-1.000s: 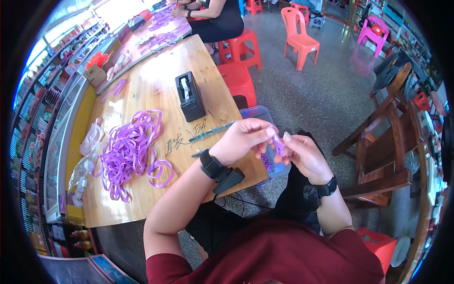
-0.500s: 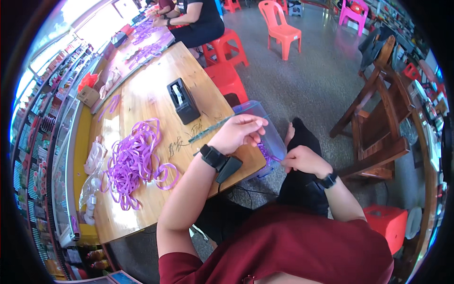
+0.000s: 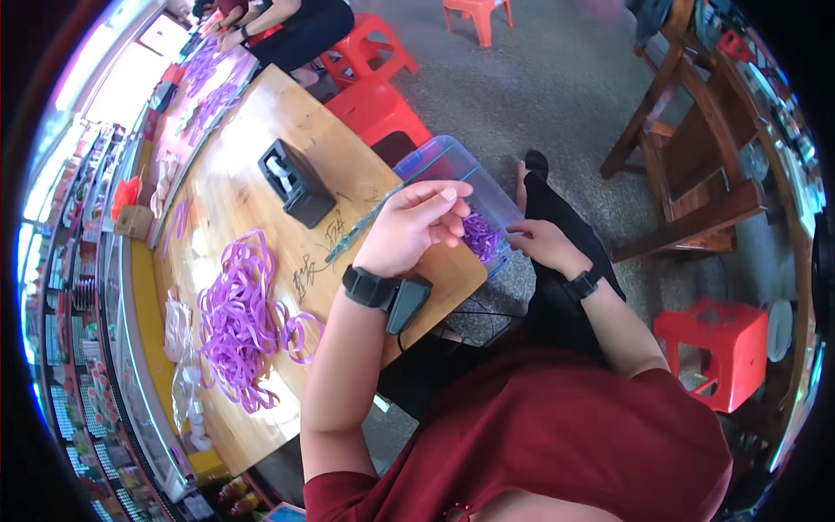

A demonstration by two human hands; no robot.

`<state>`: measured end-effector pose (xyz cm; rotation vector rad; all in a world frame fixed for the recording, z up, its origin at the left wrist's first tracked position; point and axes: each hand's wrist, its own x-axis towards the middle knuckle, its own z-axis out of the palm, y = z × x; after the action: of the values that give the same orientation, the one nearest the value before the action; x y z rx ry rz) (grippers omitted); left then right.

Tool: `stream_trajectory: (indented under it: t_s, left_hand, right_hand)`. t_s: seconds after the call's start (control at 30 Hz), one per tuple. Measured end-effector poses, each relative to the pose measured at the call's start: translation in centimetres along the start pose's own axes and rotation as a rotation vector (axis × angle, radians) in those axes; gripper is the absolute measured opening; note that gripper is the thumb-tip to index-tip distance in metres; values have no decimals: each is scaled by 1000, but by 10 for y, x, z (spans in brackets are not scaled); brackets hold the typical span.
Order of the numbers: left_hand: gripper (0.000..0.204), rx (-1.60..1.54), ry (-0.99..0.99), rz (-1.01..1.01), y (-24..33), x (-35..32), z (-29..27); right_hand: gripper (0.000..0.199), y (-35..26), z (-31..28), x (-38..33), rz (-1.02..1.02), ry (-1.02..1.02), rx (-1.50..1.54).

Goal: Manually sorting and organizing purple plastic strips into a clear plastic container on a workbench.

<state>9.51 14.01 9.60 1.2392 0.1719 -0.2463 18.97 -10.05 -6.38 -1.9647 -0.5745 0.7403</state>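
Observation:
My left hand [image 3: 417, 228] hovers over the table's right edge, thumb and fingers drawn together in a pinch; anything between them is too small or hidden. Beneath it, a thin dark green strip [image 3: 350, 237] lies across the tabletop and reaches past the edge. At the rim of a clear plastic box [image 3: 492, 193], my right hand [image 3: 550, 247] has its fingers loosely bent and apart, with no ribbon visible in them. Short purple ribbon pieces [image 3: 480, 237] lie inside the box. A tangled heap of purple ribbon loops [image 3: 239, 322] rests on the wooden table [image 3: 235, 191].
A black tape dispenser [image 3: 297, 187] stands mid-table. Near my left wrist is a black device [image 3: 409, 303] at the table edge. Red stools [image 3: 378, 111] line the far side. A wooden chair [image 3: 696, 165] stands to the right. Another person [image 3: 304, 30] works farther up.
The view has shifted, so the table and box sit differently. A purple strip was between my right fingers and the box; it no longer shows there, and those fingers have loosened.

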Motion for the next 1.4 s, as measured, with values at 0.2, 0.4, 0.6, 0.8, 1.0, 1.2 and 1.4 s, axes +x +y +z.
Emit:
stream_trajectory:
  t_s: [0.2, 0.4, 0.6, 0.8, 1.0, 1.2, 1.4]
  left_hand:
    - [28, 1, 35, -3, -1, -2, 1]
    - [26, 70, 130, -47, 8, -3, 8]
    - [25, 316, 361, -27, 6, -24, 35]
    - [26, 590, 549, 82, -12, -92, 46]
    - [26, 461, 845, 197, -11, -173, 14]
    - [24, 278, 862, 192, -40, -214, 6]
    - [22, 231, 503, -9, -92, -228, 37]
  right_hand:
    - [29, -78, -33, -64, -190, -16, 170]
    - [18, -206, -69, -130, -1226, -77, 2]
    - [10, -285, -82, -166, -1562, -181, 515]
    - [24, -284, -114, -171, -1629, -262, 411]
    - [16, -232, -134, -147, -1756, -342, 154]
    - [18, -165, -54, -118, -1013, -36, -283]
    - [18, -79, -30, -126, -648, -212, -484]
